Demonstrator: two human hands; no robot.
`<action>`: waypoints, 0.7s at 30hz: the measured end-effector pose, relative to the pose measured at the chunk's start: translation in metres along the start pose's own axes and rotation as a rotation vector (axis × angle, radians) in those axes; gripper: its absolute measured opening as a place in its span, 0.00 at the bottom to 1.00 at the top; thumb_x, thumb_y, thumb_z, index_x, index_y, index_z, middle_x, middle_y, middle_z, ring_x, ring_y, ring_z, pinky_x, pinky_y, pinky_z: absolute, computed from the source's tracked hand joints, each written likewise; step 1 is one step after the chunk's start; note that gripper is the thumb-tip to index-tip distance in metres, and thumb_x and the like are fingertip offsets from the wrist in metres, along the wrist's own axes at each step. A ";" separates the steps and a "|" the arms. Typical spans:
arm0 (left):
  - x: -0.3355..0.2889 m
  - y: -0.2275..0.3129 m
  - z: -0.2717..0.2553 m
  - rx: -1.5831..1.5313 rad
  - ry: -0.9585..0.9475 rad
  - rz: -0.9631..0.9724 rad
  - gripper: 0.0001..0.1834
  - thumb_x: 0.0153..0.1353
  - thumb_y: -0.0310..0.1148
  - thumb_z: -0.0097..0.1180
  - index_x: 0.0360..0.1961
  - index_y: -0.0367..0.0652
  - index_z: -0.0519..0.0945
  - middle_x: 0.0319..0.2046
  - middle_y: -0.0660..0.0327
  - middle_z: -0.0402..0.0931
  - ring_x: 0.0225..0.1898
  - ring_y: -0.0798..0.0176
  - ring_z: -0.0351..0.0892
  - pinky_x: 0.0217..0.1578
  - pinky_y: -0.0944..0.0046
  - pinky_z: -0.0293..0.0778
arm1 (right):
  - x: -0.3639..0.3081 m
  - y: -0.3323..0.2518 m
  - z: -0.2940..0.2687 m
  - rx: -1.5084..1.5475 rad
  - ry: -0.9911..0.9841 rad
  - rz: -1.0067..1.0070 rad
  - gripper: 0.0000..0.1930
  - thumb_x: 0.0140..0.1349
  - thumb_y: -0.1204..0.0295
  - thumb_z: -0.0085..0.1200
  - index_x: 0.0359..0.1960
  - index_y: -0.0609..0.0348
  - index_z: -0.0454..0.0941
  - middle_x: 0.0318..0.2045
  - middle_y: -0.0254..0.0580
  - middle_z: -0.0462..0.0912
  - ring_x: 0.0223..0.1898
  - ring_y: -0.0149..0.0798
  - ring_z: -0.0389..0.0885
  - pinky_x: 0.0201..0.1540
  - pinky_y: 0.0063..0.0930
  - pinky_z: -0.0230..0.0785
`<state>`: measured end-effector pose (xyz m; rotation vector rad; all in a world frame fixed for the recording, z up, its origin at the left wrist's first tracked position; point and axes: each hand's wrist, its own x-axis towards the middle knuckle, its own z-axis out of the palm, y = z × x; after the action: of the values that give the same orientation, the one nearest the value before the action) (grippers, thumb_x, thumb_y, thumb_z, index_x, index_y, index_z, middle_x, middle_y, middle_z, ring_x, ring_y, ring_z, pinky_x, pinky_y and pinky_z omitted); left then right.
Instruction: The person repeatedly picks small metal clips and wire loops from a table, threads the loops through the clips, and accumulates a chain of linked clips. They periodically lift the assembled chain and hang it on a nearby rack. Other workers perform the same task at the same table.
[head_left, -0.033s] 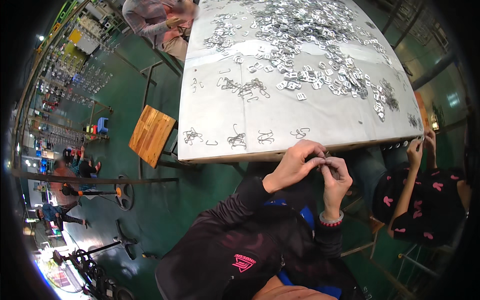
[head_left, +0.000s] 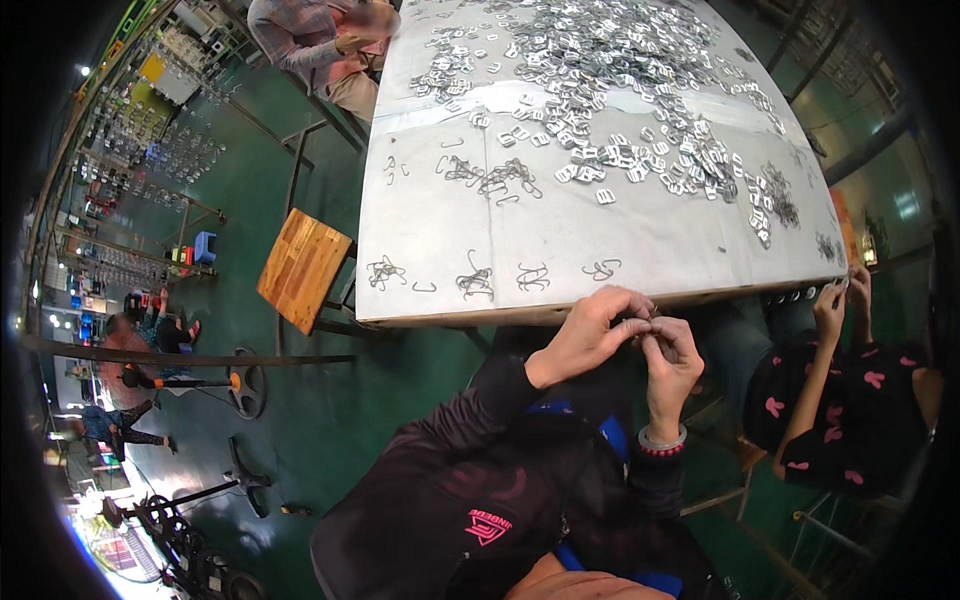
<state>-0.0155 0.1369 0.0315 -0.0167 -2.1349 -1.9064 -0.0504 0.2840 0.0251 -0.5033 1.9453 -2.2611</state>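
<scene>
My left hand [head_left: 597, 335] and my right hand [head_left: 670, 358] meet just off the near edge of the white-covered table [head_left: 420, 225]. Thumbs and fingers of both are pinched together, tip to tip. Whatever sits between them is too small and too covered to make out. Beyond my hands, small bent wire hooks lie on the table in little piles: one pile [head_left: 474, 280] near the front edge, another [head_left: 533, 277] beside it, and a few loose hooks [head_left: 603, 270] closest to my left hand. Farther back is a larger scatter of hooks [head_left: 495, 178].
Flat slotted metal buckles [head_left: 600, 75] spread in a big heap over the table's far part. To the right, a co-worker's hands [head_left: 838, 300] hold something small at the table corner. Another person [head_left: 320, 50] sits far left. A wooden stool [head_left: 305, 270] stands by the left edge.
</scene>
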 end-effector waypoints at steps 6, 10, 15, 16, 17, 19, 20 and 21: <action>-0.001 -0.001 -0.018 -0.079 -0.023 -0.115 0.06 0.63 0.24 0.56 0.39 0.33 0.76 0.37 0.57 0.81 0.41 0.69 0.80 0.42 0.69 0.76 | 0.073 0.010 -0.004 -0.213 -0.116 0.008 0.06 0.63 0.82 0.51 0.38 0.69 0.80 0.33 0.41 0.79 0.29 0.29 0.77 0.31 0.20 0.70; -0.005 0.001 -0.021 -0.125 0.012 -0.116 0.06 0.62 0.26 0.56 0.38 0.35 0.76 0.34 0.57 0.81 0.37 0.65 0.80 0.38 0.67 0.74 | 0.166 0.076 0.039 -0.482 -0.317 -0.200 0.13 0.59 0.84 0.50 0.44 0.62 0.80 0.37 0.47 0.82 0.34 0.42 0.78 0.37 0.29 0.72; -0.013 0.009 -0.026 -0.154 0.029 -0.190 0.06 0.62 0.26 0.57 0.38 0.36 0.77 0.33 0.57 0.80 0.34 0.64 0.79 0.36 0.67 0.73 | 0.207 0.140 0.068 -0.978 -0.396 -0.401 0.16 0.54 0.84 0.51 0.45 0.62 0.79 0.38 0.49 0.80 0.38 0.54 0.76 0.43 0.42 0.70; -0.015 0.010 -0.030 -0.116 -0.004 -0.212 0.05 0.63 0.24 0.55 0.39 0.33 0.75 0.37 0.58 0.81 0.40 0.70 0.80 0.42 0.70 0.75 | 0.204 0.143 0.067 -1.001 -0.366 -0.399 0.15 0.54 0.84 0.51 0.45 0.62 0.79 0.38 0.50 0.80 0.38 0.55 0.76 0.43 0.43 0.70; -0.015 0.010 -0.033 -0.107 0.008 -0.195 0.05 0.63 0.24 0.56 0.38 0.33 0.75 0.37 0.58 0.82 0.40 0.70 0.80 0.42 0.69 0.75 | 0.197 0.142 0.065 -1.051 -0.344 -0.362 0.15 0.54 0.83 0.51 0.45 0.62 0.79 0.38 0.50 0.80 0.37 0.56 0.75 0.42 0.44 0.70; -0.015 0.008 -0.035 -0.065 0.032 -0.164 0.06 0.62 0.24 0.57 0.38 0.33 0.76 0.36 0.58 0.82 0.40 0.69 0.80 0.42 0.69 0.75 | 0.180 0.129 0.055 -0.956 -0.338 -0.315 0.14 0.56 0.82 0.51 0.45 0.62 0.79 0.36 0.47 0.81 0.33 0.49 0.77 0.37 0.38 0.71; -0.014 0.005 -0.036 -0.058 0.044 -0.140 0.05 0.61 0.24 0.57 0.37 0.33 0.77 0.35 0.58 0.82 0.40 0.69 0.80 0.43 0.68 0.75 | 0.168 0.118 0.047 -0.939 -0.331 -0.223 0.14 0.57 0.81 0.52 0.45 0.62 0.79 0.34 0.46 0.81 0.31 0.46 0.78 0.34 0.35 0.71; -0.013 0.002 -0.036 -0.072 0.050 -0.145 0.05 0.61 0.24 0.57 0.36 0.33 0.77 0.35 0.58 0.82 0.40 0.68 0.80 0.44 0.67 0.75 | 0.155 0.105 0.038 -0.681 -0.317 -0.056 0.13 0.59 0.80 0.52 0.46 0.63 0.79 0.33 0.43 0.81 0.29 0.40 0.77 0.32 0.30 0.70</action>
<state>0.0044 0.1041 0.0335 0.1735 -2.0849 -2.0411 -0.1966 0.1838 -0.0465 -0.9199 2.4903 -1.3658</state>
